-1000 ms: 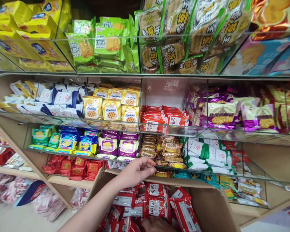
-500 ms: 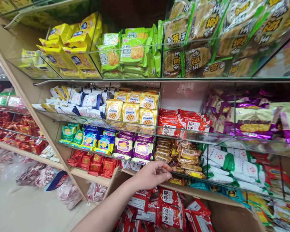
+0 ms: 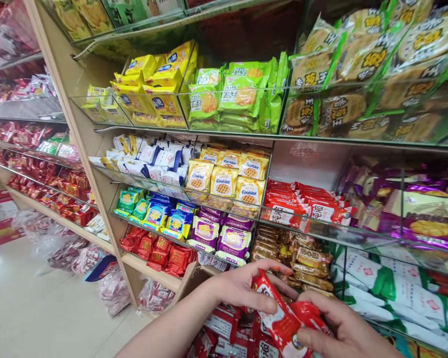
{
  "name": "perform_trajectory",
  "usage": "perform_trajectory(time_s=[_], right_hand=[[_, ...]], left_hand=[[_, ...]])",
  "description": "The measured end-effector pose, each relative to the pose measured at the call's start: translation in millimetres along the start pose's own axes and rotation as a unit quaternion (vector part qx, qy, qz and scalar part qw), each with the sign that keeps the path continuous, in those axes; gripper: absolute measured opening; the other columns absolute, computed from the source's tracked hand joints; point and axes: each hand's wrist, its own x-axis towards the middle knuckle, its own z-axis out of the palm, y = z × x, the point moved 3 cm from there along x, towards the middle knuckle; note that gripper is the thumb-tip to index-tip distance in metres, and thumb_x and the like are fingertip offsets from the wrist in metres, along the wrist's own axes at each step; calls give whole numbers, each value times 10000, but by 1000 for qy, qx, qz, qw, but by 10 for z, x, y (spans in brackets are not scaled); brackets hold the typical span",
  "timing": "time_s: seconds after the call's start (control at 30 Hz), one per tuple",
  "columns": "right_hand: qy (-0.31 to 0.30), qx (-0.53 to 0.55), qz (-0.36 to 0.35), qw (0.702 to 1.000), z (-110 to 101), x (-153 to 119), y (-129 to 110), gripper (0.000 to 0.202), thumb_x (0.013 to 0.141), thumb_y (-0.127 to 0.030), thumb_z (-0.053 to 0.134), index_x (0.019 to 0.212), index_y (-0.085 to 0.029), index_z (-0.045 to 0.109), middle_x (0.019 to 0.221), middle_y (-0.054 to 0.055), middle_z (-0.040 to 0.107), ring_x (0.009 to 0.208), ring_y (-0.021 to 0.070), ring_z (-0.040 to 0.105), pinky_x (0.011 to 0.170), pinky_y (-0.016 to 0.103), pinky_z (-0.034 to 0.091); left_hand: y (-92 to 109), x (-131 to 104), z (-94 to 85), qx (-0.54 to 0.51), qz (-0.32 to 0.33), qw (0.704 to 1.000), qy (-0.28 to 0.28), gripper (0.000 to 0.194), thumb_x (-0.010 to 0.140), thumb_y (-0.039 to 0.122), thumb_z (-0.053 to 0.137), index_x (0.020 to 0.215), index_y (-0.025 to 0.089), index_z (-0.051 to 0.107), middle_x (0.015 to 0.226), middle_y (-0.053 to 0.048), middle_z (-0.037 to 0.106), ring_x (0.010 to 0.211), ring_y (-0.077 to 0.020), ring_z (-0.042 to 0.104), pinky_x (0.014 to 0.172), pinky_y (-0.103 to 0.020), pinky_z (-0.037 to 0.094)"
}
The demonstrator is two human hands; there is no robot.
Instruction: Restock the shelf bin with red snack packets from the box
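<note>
Low in the head view, my left hand (image 3: 246, 288) and my right hand (image 3: 332, 323) come together around red snack packets (image 3: 278, 318). The left thumb presses on a packet's printed face while its fingers reach behind. From the right side, my right hand has its thumb and fingers closed on the packets' lower right part; how many it holds is hard to tell. Below them lies an open cardboard box (image 3: 198, 276) with more red packets (image 3: 224, 323) inside. On the shelf above, similar red packets (image 3: 309, 201) stand in stacked rows behind a glass front.
Glass-fronted shelves (image 3: 231, 132) hold yellow, green, white and purple packs. Yellow cookie packs (image 3: 224, 181) sit left of the stacked red ones, brown-wrapped bars (image 3: 313, 258) below. Plastic bags of goods (image 3: 114, 291) lie on the floor at the left.
My right hand has come into view from below with red packets. My left hand, which held nothing by the box edge, now grips a packet. The view has shifted left.
</note>
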Motion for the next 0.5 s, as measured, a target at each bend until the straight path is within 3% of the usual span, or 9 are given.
perform_trajectory(time_s=[0.1,0.2,0.3,0.37,0.43,0.5], right_hand=[[42,51,0,998,-16,133,107,325,692,-516,587,790,-206,608,780,19,644,754,193,594,694,276,482],[158,203,24,966,-22,232,348,374,651,-521,631,836,-197,598,762,28,664,698,195,618,656,301,508],[301,354,97,880,-76,209,543,510,505,-486,748,903,-220,574,730,17,680,614,214,638,575,333,530],[402,418,123,805,-127,143,558,544,447,-445,780,902,-246,560,661,-20,671,522,204,626,517,336,530],[467,447,103,756,-160,97,476,484,483,-428,766,881,-256,550,625,-46,659,470,178,610,516,328,535],[486,453,66,745,-158,98,350,403,567,-440,727,876,-255,545,643,-52,660,468,154,606,547,319,543]], left_hand=[[-38,21,-52,-29,15,997,77,628,618,303,772,1175,218,493,961,-99,687,811,-177,650,760,-318,437],[-63,50,-107,-70,60,983,156,716,628,250,770,1250,236,414,908,-82,693,769,-161,638,732,-298,433],[-73,58,-164,-79,120,949,280,675,669,260,735,1252,260,395,940,-59,669,748,-140,607,716,-281,423],[-74,50,-164,-36,148,921,359,468,696,293,704,1117,232,510,948,-50,651,772,-142,588,741,-284,417],[-68,59,-100,50,157,909,384,266,721,324,670,934,186,589,943,-63,641,847,-167,574,798,-299,407],[-84,91,11,124,141,914,359,226,732,363,644,811,156,602,907,-83,636,882,-191,563,826,-313,401]])
